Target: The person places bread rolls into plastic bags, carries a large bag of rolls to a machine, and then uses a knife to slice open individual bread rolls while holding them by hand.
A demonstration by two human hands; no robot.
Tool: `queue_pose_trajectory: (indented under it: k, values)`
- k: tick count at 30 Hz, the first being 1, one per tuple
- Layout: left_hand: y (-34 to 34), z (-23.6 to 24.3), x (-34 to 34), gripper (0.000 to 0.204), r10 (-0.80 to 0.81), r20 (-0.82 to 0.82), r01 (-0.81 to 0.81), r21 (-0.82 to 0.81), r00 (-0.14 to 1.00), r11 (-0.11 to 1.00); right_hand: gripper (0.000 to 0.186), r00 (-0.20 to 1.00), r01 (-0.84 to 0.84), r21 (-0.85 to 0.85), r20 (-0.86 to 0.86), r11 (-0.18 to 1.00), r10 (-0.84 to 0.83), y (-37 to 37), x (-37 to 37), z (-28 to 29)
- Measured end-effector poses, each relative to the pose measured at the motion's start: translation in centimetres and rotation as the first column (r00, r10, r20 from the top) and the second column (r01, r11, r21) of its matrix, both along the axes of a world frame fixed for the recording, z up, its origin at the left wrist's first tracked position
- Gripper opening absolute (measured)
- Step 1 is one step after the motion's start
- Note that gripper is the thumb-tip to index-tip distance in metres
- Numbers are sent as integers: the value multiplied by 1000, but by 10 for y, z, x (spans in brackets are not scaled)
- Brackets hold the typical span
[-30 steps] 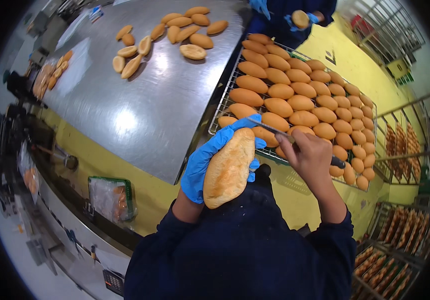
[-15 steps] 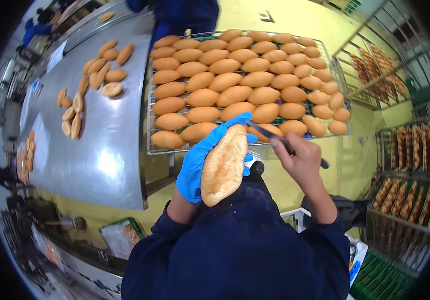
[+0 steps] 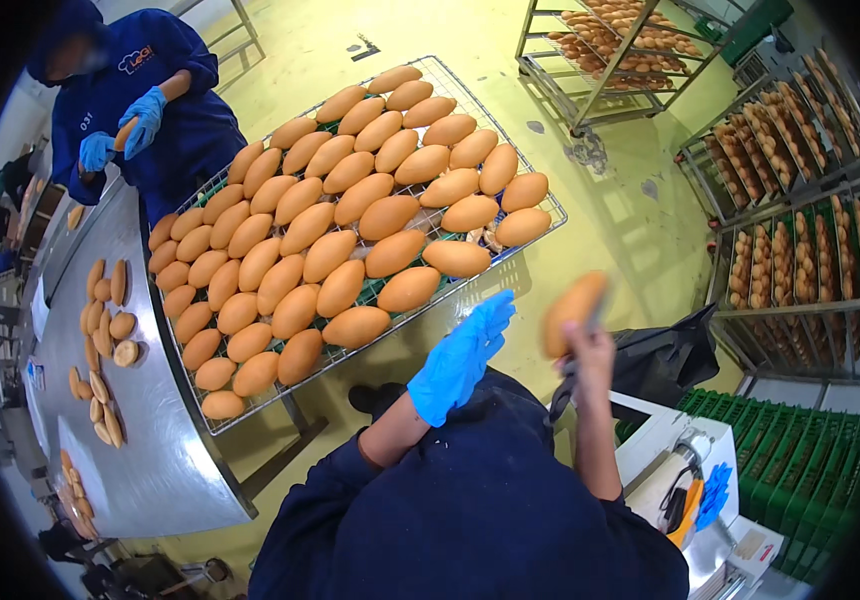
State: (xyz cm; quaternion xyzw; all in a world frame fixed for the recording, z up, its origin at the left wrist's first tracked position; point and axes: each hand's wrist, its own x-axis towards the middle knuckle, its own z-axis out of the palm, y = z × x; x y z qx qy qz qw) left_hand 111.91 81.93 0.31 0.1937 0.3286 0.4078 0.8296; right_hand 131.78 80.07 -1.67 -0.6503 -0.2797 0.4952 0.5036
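My left hand (image 3: 465, 357), in a blue glove, is open with its fingers stretched out flat, and nothing lies in it. It hovers just off the near right edge of a wire rack (image 3: 540, 228) covered with golden oval bread rolls (image 3: 330, 255). Farther right, my bare right hand (image 3: 590, 352) is closed on a bread roll (image 3: 572, 312), blurred by motion. The same hand grips a knife (image 3: 564, 388), whose dark handle points down below the fingers. The roll partly hides the blade.
A steel table (image 3: 165, 450) with loose rolls stands left. A co-worker (image 3: 155, 100) in dark blue holds a roll behind the rack. Shelf racks (image 3: 800, 270) of bread and green crates (image 3: 765, 450) stand right. A white machine (image 3: 665, 455) is near my right forearm.
The bread roll has passed from my left hand to my right, which still has the knife. My left hand has opened. The view has swung right, bringing the co-worker into sight.
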Motion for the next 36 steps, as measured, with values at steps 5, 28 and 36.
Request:
queue_pose_trajectory:
  k: [5,28,36]
  values:
    - [23,-12,-25,47,369,42,-368,-21,929,930,38,781,549,443,31,709,-624,59,85,14]
    - [174,-111,97,58,689,-722,802,451,69,392,30,869,67,-393,-429,917,-248,41,82,-156]
    - [181,-114,97,66,401,-795,354,575,455,737,29,872,297,-275,-313,915,-377,23,97,-99]
